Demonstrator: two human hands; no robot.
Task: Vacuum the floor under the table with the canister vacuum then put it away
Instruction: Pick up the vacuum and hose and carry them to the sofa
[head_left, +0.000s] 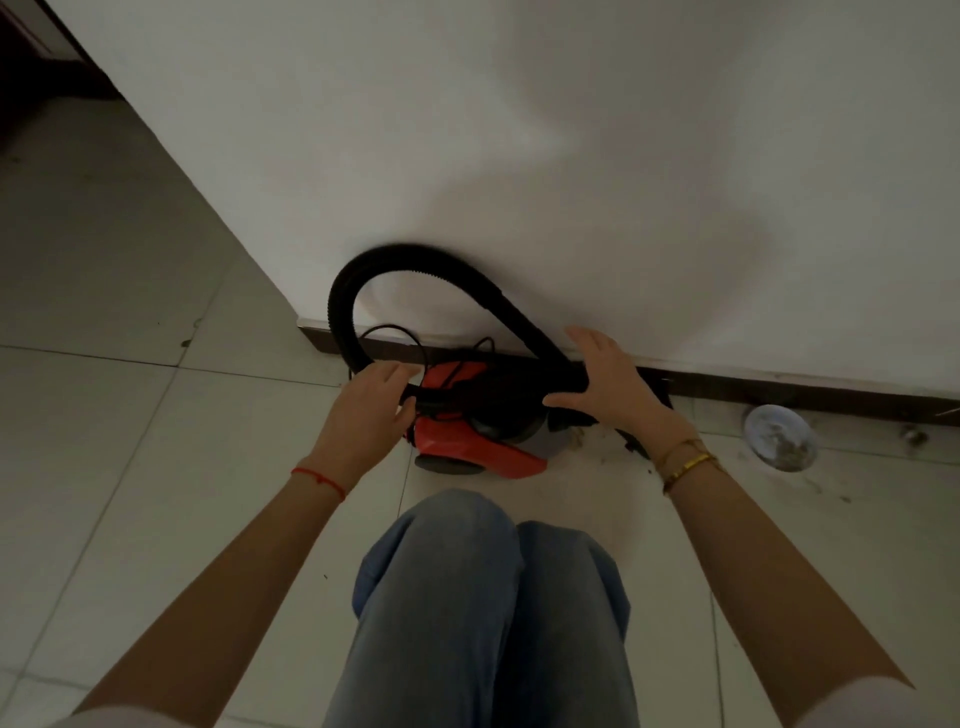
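A small red and black canister vacuum (467, 444) stands on the tiled floor against the white wall. Its black ribbed hose (358, 283) loops up against the wall and comes back down as a rigid tube to the right. A thin black power cord (395, 332) lies bunched over the vacuum's top. My left hand (371, 402) is at the vacuum's left side, its fingers curled around the cord and a black part there. My right hand (605, 382) rests with spread, straight fingers on the black tube at the vacuum's right.
The white wall (571, 156) with a dark baseboard (779, 387) runs right behind the vacuum; its corner is at the left. A round floor drain cover (779, 437) sits to the right. My knees in blue jeans (483, 597) are just in front.
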